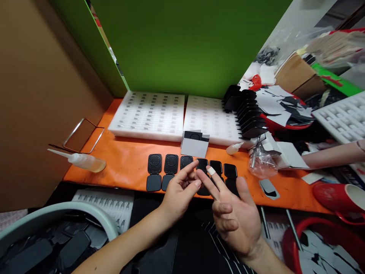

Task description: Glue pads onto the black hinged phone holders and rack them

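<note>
A row of several black hinged cases [171, 171] lies open on the orange mat [125, 160]. My left hand [179, 192] hovers over the middle of the row, fingers loosely apart, its index finger reaching toward one case. My right hand [232, 213] is palm-up beside it, two fingers stretched toward the cases and the other two curled in; a small white piece [211, 171] sits on one fingertip. Neither hand grips a case. Just behind the row stands a small grey card stack [195, 144].
Two white foam trays [148, 114] lie at the back beneath a green wall. A glue bottle [84, 160] rests at left, a smaller one [234, 148] at right. Stacked black cases [248, 114], red bowls [336, 196] and a co-worker's forearm [333, 154] crowd the right.
</note>
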`<state>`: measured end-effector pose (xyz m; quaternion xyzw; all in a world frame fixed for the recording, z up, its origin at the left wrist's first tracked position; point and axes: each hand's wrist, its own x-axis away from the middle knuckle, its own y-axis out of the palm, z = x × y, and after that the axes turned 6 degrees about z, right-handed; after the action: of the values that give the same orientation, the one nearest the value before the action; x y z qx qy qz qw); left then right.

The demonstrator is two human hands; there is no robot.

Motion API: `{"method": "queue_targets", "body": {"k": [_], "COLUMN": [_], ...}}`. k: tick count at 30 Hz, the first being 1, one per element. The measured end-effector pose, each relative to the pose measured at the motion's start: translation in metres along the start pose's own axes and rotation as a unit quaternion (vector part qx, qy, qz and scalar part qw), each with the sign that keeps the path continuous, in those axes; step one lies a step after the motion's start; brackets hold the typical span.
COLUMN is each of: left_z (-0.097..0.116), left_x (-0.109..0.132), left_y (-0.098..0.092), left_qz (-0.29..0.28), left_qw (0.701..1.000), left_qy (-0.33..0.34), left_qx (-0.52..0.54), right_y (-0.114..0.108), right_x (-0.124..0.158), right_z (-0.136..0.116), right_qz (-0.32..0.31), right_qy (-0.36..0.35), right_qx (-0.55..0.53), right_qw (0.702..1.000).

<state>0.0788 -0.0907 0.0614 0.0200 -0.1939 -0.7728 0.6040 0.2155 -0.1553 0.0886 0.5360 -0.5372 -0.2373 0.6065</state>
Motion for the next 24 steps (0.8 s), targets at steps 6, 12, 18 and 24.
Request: {"method": "queue_targets", "body": {"k": [6,12,18,24], "left_z": [-0.001,0.002,0.005,0.006], "left_x": [0.006,0.008,0.008,0.008], "left_y": [0.01,0.012,0.013,0.013], "left_qz": [-0.003,0.01,0.018,0.02], "left_qw": [1.0,1.0,0.999,0.996], "left_qy": [0.006,0.016,0.021,0.051], "left_qx": [0.01,-0.006,-0.027,-0.077], "right_y": [-0.001,-0.001,-0.003,-0.005], "right_x": [0.013,0.015,0.013,0.012], "right_z": [-0.004,-0.004,-0.005,-0.005], "right_qz": [0.013,0.019,0.02,0.031], "right_qy": [-0.004,0.005,0.008,-0.008], "right_qx": [-0.044,-0.061,-0.075,-0.003], "right_qw": [0.999,0.998,0.997,0.999]}}
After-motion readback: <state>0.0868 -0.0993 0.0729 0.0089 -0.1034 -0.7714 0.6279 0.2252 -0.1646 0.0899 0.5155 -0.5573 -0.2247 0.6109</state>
